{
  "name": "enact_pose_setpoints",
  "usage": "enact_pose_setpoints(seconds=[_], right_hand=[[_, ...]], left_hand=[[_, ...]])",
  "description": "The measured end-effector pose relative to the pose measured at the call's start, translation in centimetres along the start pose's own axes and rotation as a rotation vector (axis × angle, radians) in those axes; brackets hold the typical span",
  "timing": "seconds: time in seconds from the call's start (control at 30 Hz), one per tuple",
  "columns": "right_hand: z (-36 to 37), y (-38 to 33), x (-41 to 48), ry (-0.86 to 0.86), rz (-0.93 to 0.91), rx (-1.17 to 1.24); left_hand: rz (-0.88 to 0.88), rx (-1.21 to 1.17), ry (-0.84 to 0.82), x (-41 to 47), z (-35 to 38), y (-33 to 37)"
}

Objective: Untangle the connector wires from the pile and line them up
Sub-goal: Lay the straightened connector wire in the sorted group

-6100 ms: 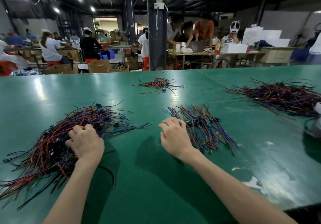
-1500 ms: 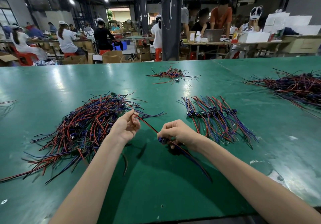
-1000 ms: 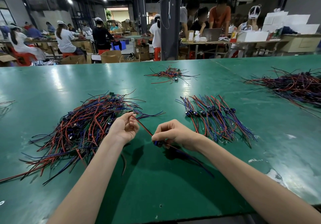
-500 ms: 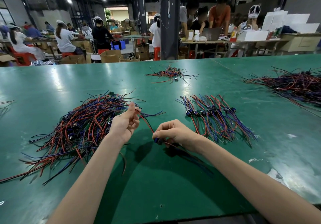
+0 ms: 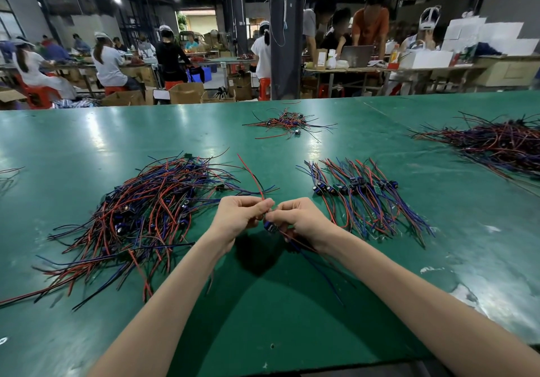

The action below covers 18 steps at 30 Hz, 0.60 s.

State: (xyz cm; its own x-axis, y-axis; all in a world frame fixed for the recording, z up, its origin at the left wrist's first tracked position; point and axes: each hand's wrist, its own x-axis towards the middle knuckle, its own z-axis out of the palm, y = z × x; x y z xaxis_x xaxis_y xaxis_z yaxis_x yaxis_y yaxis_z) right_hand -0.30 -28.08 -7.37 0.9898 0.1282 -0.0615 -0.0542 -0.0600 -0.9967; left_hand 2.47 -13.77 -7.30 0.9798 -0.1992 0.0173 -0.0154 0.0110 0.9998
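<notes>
Hands meet over the green counter [image 5: 87, 148], fingertips almost touching; the left hand [image 5: 241, 216] and the right hand [image 5: 302, 220] each have fingers curled and together pinch one connector wire [image 5: 269, 227]. Its small blue plug hangs just under the fingertips; one red strand rises up and away from the left hand, and its other strands, red and blue, trail back under the right wrist toward the person; a dark shadow lies on the counter beneath both hands.

Just left of the left hand spreads the tangled pile [image 5: 146, 216] of red, blue and black wires with small dark plugs scattered through it; a few of its loose ends reach past the left knuckles. To the right of the right hand, near but apart from it, lies the row of wires [image 5: 359, 198], side by side, plugs in a rough line across the middle and strands fanning out on both sides of that line.

Beyond the hands, well apart, sits a small heap [image 5: 287, 122] of the same wires; far off to the right of the right hand a big heap [image 5: 496, 142] runs out of view at the edge.

Past the counter stands a dark pillar [image 5: 285, 40]; people [image 5: 108, 63] sit and stand at other benches among cardboard boxes [image 5: 187, 93].
</notes>
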Motion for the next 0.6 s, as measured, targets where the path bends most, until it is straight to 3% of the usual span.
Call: enact_pose_setpoints(seconds=[0.3, 0.6], right_hand=[[0.1, -0.2, -0.3, -0.006, -0.009, -0.061], [0.6, -0.3, -0.8, -0.117, -0.044, -0.105]], left_hand=[[-0.004, 0.016, 0.057, 0.3, -0.3, -0.1], [-0.057, -0.134, 0.418, 1.8, -4.2, 0.0]])
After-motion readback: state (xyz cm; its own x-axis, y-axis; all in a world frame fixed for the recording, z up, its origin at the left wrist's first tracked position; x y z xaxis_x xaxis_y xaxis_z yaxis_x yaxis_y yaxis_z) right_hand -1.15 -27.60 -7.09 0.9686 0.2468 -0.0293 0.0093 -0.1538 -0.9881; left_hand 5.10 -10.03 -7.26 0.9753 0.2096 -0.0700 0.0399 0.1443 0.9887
